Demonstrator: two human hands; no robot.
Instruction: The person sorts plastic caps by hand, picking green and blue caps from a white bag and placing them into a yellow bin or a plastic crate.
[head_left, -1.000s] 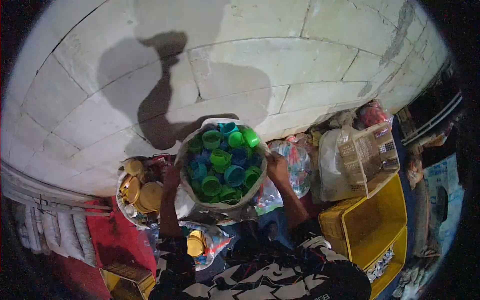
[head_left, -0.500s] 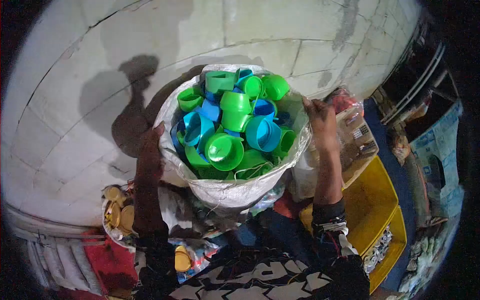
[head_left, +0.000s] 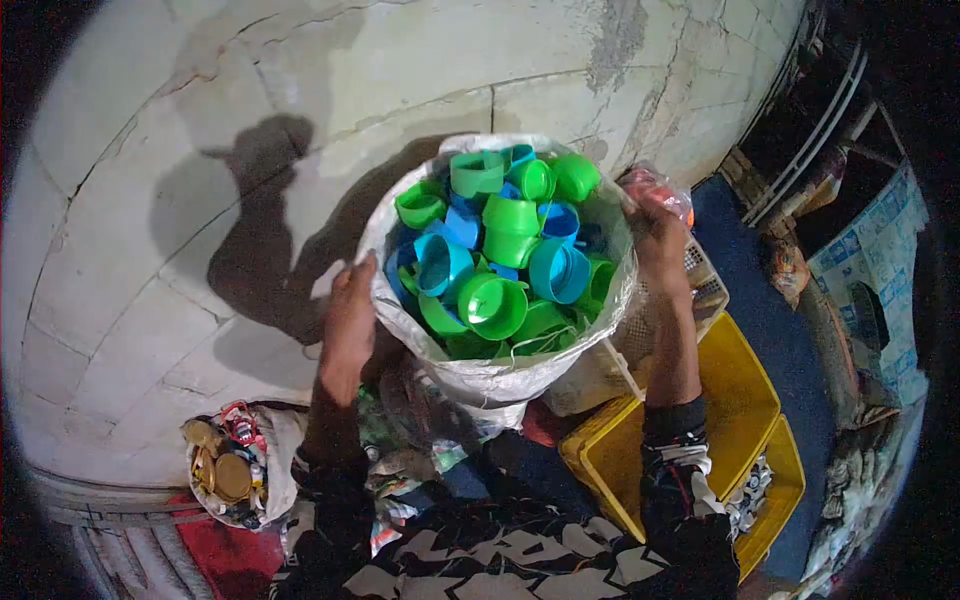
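A white woven sack (head_left: 490,380) with its mouth wide apart is held up in front of me. It is full of green plastic cups (head_left: 512,230) and blue plastic cups (head_left: 559,270), some lying on their sides. My left hand (head_left: 349,315) grips the sack's rim at the left, fingers closed on the edge. On the right side, my right hand (head_left: 660,240) is closed on the rim too, with its fingertips partly hidden by the fabric. The bottom of the sack is out of sight.
A cracked pale wall (head_left: 420,60) rises ahead. At right stand a cream crate (head_left: 712,285) and yellow bins (head_left: 735,370), one holding small metallic-looking pieces. A small white sack (head_left: 283,465) with gold lids sits at lower left. A red-filled plastic bag (head_left: 655,190) lies behind the crate.
The sack and both my hands have shifted slightly right in view. More of the small sack at lower left now shows. Both hands keep hold of the rim.
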